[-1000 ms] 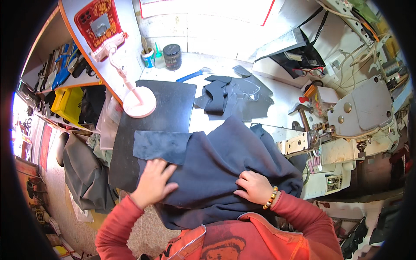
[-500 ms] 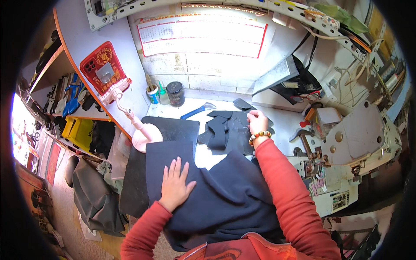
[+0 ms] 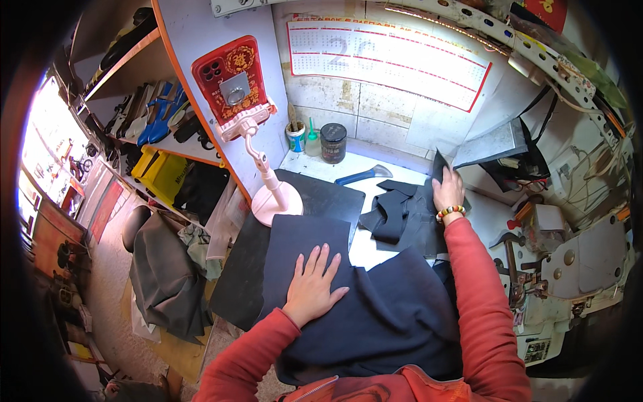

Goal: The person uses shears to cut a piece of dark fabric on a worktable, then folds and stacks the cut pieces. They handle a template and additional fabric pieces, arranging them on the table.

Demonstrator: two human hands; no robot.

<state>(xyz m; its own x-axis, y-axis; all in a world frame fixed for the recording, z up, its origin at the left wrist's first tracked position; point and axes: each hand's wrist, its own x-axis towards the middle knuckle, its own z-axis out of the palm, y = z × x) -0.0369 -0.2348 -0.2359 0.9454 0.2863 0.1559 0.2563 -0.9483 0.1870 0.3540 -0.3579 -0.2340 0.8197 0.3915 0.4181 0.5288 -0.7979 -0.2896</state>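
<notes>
My left hand (image 3: pixel 313 288) lies flat with fingers spread on a large dark navy cloth (image 3: pixel 395 321). The cloth covers part of a black mat (image 3: pixel 328 195) and falls in folds toward my lap. Farther off to the right, my right hand (image 3: pixel 448 191), with a beaded bracelet at the wrist, is closed on a small dark cut piece (image 3: pixel 439 162) that stands up from its fingers. Beside that hand are several dark cut pieces (image 3: pixel 395 218), loosely heaped on the white tabletop (image 3: pixel 305 162). Behind them rests a blue-handled tool (image 3: pixel 362 175) with a metal end.
A pink stand (image 3: pixel 278 201) holds a red-cased phone (image 3: pixel 234 77) at the left of the table. A dark jar (image 3: pixel 333 143) and a green-tipped bottle (image 3: pixel 313 142) are by the wall. At right stands a sewing machine (image 3: pixel 579 258); shelves with shoes (image 3: pixel 159 117) are at left.
My right hand has closed on the small dark piece that lay behind the heap and raised it. My left hand stays on the cloth. The whole view has shifted and tilted.
</notes>
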